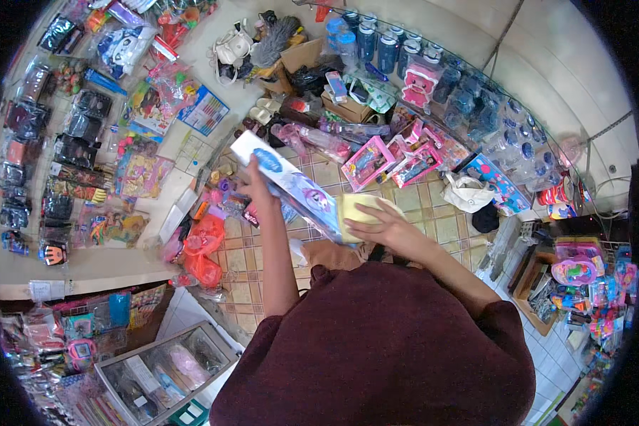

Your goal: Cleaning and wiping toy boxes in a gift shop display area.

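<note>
1. Grasping a long box (312,197) near its upper-left end with the left hand (261,190).
2. Holding a yellow cloth (346,206) under spread fingers of the right hand (380,224), at the box's lower-right end.
3. Held above the tiled floor (444,231), in front of the maroon shirt (373,341); long axis slanting upper left to lower right, white end pointing upper left.
4. Edged ahead by 2 pink doll boxes (368,163), at left by red plastic bags (204,234); open over bare tiles right of the cloth.
</note>
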Demonstrator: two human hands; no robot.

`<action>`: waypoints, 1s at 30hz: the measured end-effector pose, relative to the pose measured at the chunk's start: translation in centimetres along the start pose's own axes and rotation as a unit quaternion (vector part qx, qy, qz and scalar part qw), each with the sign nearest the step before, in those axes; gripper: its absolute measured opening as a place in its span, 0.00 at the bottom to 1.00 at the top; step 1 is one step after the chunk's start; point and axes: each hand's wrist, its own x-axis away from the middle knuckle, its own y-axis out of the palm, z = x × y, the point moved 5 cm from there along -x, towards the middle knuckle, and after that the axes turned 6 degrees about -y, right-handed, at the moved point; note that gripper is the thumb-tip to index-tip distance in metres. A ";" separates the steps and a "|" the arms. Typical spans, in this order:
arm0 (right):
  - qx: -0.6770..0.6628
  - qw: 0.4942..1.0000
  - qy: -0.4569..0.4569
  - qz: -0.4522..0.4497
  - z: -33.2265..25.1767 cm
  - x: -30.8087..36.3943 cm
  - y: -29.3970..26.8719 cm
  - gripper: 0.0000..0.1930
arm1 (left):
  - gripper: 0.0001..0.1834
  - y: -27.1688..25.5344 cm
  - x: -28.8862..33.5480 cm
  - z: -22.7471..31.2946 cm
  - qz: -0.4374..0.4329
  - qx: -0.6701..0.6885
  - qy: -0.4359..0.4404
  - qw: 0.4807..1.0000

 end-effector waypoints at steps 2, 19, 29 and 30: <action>-0.010 1.000 0.008 -0.016 2.1 2.7 -0.6 0.28 | 0.48 -0.8 -0.8 0.3 0.045 0.046 -0.007 0.998; -0.117 0.910 0.140 0.372 2.7 -6.1 -5.4 0.36 | 0.43 13.6 11.9 4.1 -0.067 -0.257 0.056 0.963; -0.273 0.837 0.213 0.424 5.7 -2.1 -3.3 0.32 | 0.38 7.6 8.3 1.2 -0.244 -0.358 0.018 0.901; -0.295 0.830 0.217 0.421 5.7 -2.1 -3.6 0.32 | 0.37 7.6 8.8 1.4 -0.245 -0.352 0.024 0.903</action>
